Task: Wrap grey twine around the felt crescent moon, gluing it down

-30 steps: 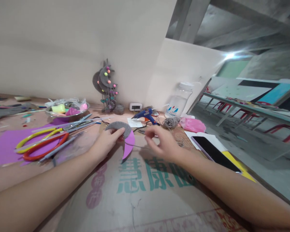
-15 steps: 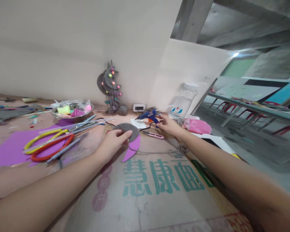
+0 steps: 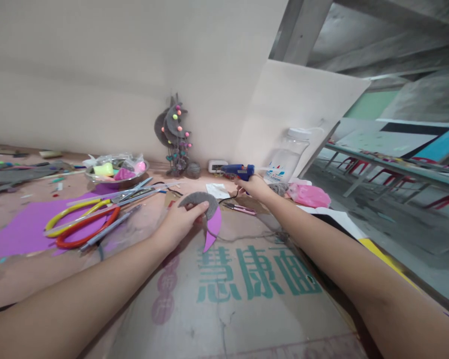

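Between the thumb and fingers of my left hand (image 3: 183, 219) is a crescent moon cutout (image 3: 213, 227), grey felt on its upper part and purple at the lower tip. Grey yarn (image 3: 247, 239) trails from it across the printed cardboard (image 3: 232, 319). My right hand (image 3: 255, 187) is closed round the handle of a blue glue gun (image 3: 239, 172), lifted off the surface with its nozzle pointing left. Below the glue gun lie a pink-handled cutter (image 3: 240, 208) and a small white paper (image 3: 217, 191).
Scissors with yellow and red handles (image 3: 88, 244) lie on a purple sheet (image 3: 18, 224) at left. Behind are a metal bowl (image 3: 115, 183) of clay, a decorated moon ornament (image 3: 174, 129), and a white digital timer (image 3: 217, 166). A water bottle (image 3: 288, 154) and pink bag (image 3: 310, 195) stand right.
My right hand has closed on the glue gun and raised it from the table, turning it more level. My left hand still holds the crescent.
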Available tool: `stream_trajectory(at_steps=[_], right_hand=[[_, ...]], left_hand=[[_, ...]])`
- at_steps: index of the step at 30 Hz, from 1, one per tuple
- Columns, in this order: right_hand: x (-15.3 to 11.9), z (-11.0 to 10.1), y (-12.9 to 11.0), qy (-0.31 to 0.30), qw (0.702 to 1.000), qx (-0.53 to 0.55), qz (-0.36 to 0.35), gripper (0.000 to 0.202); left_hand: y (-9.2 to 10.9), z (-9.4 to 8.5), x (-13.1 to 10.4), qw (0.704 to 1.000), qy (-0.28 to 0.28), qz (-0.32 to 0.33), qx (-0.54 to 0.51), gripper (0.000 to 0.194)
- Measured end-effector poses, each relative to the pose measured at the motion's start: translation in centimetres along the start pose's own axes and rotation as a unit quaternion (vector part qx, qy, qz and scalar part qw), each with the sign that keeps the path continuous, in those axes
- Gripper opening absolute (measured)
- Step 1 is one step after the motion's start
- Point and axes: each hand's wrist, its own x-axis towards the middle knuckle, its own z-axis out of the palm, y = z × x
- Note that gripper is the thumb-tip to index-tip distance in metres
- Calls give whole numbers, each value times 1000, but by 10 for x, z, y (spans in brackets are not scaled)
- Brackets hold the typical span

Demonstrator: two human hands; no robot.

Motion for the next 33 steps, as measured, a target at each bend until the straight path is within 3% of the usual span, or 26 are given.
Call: stream_trajectory(at_steps=[5, 8, 10, 12, 15, 21, 33], right_hand=[[-26, -19, -25, -27, 998, 51, -10, 21], [-60, -28, -42, -24, 997, 62, -27, 21], [-85, -31, -51, -25, 1000, 16, 2, 24], [-108, -33, -54, -5, 1000, -20, 17, 30], [-130, -31, -49, -9, 1000, -8, -23, 32], [-143, -21, -42, -121, 987, 91, -59, 25], [-143, -12, -41, -136, 988, 53, -55, 23]], left_hand=[[-2, -1, 0, 1000, 2, 9, -11, 25], [-2, -1, 0, 1000, -9, 19, 2, 22], [-2, -2, 0, 999, -12, 33, 11, 22], [-3, -3, 1, 998, -9, 50, 30, 22], [-2, -4, 1, 997, -1, 52, 54, 23], [4, -3, -2, 992, 1, 54, 113, 24], [5, -4, -1, 979, 10, 66, 192, 23]])
